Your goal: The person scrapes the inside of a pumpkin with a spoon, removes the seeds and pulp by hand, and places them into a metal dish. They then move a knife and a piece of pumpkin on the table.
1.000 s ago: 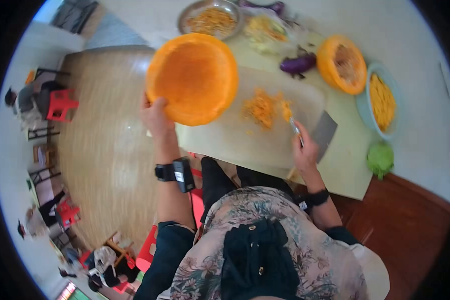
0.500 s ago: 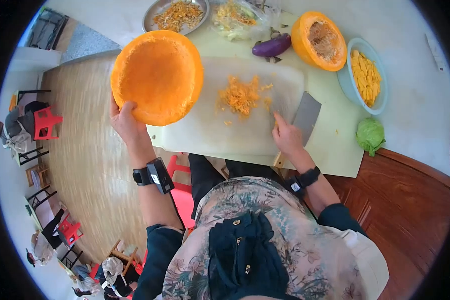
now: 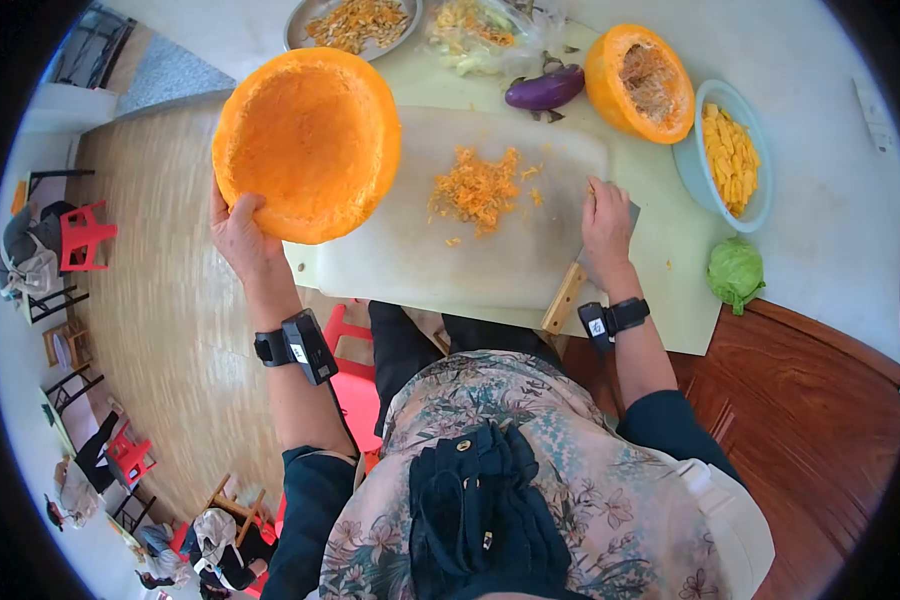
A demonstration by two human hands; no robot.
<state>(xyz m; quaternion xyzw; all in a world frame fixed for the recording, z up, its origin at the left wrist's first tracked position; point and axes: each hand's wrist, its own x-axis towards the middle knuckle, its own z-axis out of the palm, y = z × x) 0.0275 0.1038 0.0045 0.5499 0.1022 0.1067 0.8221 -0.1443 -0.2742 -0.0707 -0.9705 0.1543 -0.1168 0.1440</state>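
Working at a pale green table point(image 3: 660, 290) running across the upper half of the frame. Using a white cutting board point(image 3: 440, 265) lying in the middle of that table.

Holding up a hollowed pumpkin half point(image 3: 305, 140) at the upper left, scraped-out side facing the camera, overlapping the board's left end and reaching out past the table edge. Gripping its lower rim with the left hand point(image 3: 238, 232), thumb inside the hollow, fingers closed behind the rind.

Having a 2nd pumpkin half point(image 3: 638, 82), seeds and strings inside, standing at the upper right beyond the board. Having a light blue bowl point(image 3: 686, 165) of yellow pumpkin pieces just beside it, further right. Having a metal tray point(image 3: 292, 38) of scraps and a clear plastic bag point(image 3: 480, 30) of peelings along the top edge.

Resting the right hand point(image 3: 607, 222) flat at the board's right edge, palm down on a cleaver point(image 3: 563, 298), fingers stretched out and not curled round it; hiding nearly all the blade, with only the wooden handle showing below the wrist.

Having a pile of orange pumpkin pulp point(image 3: 475, 185) on the board between the 2 hands, touching neither. Having 1 purple eggplant point(image 3: 543, 90) just above the board and 1 small green cabbage point(image 3: 735, 272) at the table's right corner.
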